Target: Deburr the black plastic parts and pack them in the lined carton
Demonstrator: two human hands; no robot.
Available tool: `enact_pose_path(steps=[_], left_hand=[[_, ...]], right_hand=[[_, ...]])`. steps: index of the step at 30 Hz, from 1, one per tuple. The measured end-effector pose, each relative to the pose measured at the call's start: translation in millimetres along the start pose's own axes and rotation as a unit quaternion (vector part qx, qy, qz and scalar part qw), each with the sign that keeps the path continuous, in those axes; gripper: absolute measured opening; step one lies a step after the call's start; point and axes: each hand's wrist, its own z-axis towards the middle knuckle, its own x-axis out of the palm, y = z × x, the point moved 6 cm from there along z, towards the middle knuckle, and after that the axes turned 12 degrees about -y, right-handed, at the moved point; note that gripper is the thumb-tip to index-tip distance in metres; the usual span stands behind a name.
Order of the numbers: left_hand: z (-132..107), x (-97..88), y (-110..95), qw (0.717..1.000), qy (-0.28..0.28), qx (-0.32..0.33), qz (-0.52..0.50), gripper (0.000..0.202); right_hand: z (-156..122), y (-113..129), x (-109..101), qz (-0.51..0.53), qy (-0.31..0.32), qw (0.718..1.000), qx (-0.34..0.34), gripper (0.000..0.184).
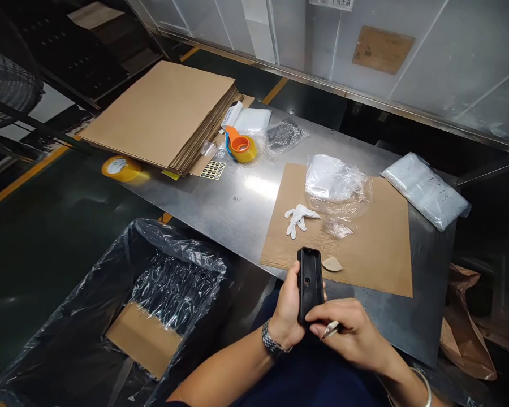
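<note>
My left hand [289, 308] is wrapped around a black rectangular housing [311, 282], open side facing up, with a small hole in its floor. My right hand [350, 328] touches the housing's near end with its fingertips. Tucked in that same hand is a slim, pointed tool [331, 329] with a pale grip; its exact kind is unclear. Just beyond the housing, a cardboard sheet [377, 249] carries a beige curved scrap [332, 264], a white glove [299, 219] and a clear plastic bag [337, 183].
Left of the metal table [237, 220] stands a large bin lined with black plastic [89, 282], holding a cardboard piece [144, 339]. Stacked cardboard [165, 107], a tape dispenser [242, 148] and a tape roll [121, 168] lie farther back. A plastic-wrapped pack [426, 189] rests at right.
</note>
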Motion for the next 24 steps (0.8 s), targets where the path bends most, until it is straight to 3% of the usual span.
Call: enact_pose_path(steps=[7, 13, 17, 20, 24], left_hand=[[0, -1.0, 1, 1.000, -0.010, -0.004, 0.010, 0.052], [0, -1.9, -3, 1.000, -0.021, 0.005, 0.009, 0.049], [-1, -0.8, -1, 1.000, -0.017, -0.003, 0.009, 0.049], [-1, -0.4, 0, 1.000, -0.011, -0.001, 0.013, 0.049], [-2, 0.4, 0, 1.000, 0.001, -0.012, -0.001, 0.048]], right_hand=[[-5, -2, 5, -0.032, 0.010, 0.999, -0.043, 0.014], [-8, -7, 3, -0.007, -0.064, 0.996, -0.064, 0.010], [-8, -3, 4, -0.003, -0.064, 0.994, -0.093, 0.013], [-9, -4, 5, -0.016, -0.052, 0.995, -0.080, 0.010], [-13, -13, 3, -0.011, -0.046, 0.999, -0.004, 0.016]])
